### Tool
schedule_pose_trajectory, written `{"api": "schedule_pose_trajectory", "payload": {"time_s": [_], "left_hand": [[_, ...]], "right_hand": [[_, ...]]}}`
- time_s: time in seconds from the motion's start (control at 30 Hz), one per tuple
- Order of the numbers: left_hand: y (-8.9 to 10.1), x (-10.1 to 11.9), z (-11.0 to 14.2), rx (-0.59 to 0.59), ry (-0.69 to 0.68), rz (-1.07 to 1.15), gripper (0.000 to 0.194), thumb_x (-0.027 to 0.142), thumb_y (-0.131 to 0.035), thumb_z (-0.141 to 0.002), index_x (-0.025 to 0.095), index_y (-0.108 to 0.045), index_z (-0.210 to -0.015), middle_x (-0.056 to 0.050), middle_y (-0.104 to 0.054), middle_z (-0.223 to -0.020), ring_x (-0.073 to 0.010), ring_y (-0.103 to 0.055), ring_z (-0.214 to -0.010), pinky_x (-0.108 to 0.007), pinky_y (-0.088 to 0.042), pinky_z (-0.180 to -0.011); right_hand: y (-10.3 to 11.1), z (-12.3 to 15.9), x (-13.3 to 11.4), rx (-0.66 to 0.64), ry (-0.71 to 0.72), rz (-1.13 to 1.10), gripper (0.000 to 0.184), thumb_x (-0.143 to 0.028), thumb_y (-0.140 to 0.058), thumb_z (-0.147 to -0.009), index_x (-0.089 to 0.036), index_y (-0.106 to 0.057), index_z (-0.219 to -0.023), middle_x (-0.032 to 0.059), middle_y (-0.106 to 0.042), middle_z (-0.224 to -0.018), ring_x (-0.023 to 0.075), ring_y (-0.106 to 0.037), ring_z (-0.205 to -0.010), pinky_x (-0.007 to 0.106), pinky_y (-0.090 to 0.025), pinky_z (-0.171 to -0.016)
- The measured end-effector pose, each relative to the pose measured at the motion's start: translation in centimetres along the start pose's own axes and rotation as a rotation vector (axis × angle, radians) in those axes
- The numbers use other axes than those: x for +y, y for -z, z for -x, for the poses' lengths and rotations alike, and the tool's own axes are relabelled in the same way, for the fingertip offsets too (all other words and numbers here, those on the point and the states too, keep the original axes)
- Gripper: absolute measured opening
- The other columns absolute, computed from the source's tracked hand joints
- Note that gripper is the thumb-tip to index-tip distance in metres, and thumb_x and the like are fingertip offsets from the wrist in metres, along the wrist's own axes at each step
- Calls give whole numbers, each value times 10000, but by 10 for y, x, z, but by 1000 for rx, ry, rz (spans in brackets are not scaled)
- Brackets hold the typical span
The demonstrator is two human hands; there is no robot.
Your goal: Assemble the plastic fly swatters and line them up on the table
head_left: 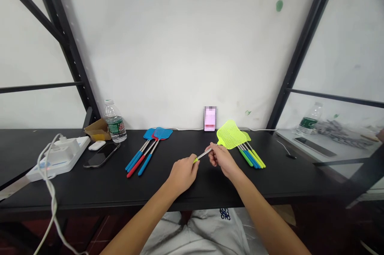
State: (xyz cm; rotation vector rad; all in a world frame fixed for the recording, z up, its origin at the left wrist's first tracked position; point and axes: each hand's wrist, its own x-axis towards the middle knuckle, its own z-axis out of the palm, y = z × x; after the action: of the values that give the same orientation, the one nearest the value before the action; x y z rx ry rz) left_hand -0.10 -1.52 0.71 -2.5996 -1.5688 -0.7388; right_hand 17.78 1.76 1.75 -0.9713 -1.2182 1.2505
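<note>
A yellow-green fly swatter with a perforated head is held above the black table, its metal rod slanting up to the right. My left hand is wrapped round its handle, most of which is hidden in the palm. Close to the head, my right hand pinches the rod. Just behind it on the right lies a group of fly swatters with green, blue and yellow handles, their heads partly covered by the held one. To the left lie several blue and red fly swatters, handles toward me.
A phone with a blurred screen leans against the wall. At left are a water bottle, a small cardboard box, a white case, a dark phone and a power strip with cables. A short black-tipped cable lies right.
</note>
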Motion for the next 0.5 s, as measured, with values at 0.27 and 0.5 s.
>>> {"api": "schedule_pose_trajectory", "payload": {"time_s": [0.27,0.5], "left_hand": [[4,4,1,31,-12,32,222,329,-323,-983,264,-532,-1022,-10,-675,-859,-169,-642,-761,-237,-383,-636],[3,5,0,10,-12,41,214,329,-316,-984,245,-509,-944,-2,-652,-783,-166,-625,-703,-234,-361,-607]], "right_hand": [[-2,0,1,119,77,-73,462,-604,-592,-785,-145,-630,-749,-35,-462,-520,73,-396,-381,206,-269,-368],[0,-4,6,237,141,-24,464,-606,-597,-784,-149,-608,-704,-34,-443,-495,86,-414,-391,213,-280,-364]]}}
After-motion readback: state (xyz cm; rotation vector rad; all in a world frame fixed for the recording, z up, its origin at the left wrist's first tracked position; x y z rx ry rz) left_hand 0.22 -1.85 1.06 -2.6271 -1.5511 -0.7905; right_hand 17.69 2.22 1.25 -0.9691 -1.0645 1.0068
